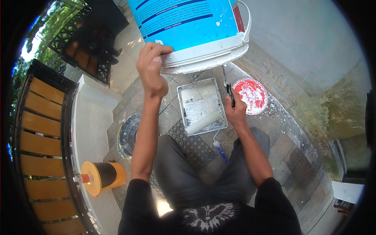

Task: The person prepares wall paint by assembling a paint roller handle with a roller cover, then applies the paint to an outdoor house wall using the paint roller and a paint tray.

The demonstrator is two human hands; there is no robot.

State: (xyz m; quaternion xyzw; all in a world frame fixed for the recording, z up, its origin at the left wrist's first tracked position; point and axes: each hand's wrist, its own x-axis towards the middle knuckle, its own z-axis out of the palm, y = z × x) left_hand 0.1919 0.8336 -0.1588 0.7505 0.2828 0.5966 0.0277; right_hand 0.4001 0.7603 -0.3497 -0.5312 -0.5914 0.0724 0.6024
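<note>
A large blue-and-white paint bucket (186, 27) is tipped in front of me, its paint-smeared white rim toward me and the print on its side upside down. My left hand (152, 64) grips the bucket at its rim, fingers curled on the blue side. In my right hand (236, 111) is a black-handled tool (230, 92) with a thin metal shaft, whose upper end goes out of sight beneath the bucket. Below lies a paint tray (192, 107) streaked with white paint. A white paint roller (203, 123) rests across its near end, with its blue handle (220, 152) between my knees.
Right of the tray lies a red round lid (250, 96) covered in white paint. A clear tub (129, 135) and an orange-and-black container (103, 178) stand at left, by a low white wall (92, 117) and slatted fence (43, 139). A stained wall (313, 58) runs along the right.
</note>
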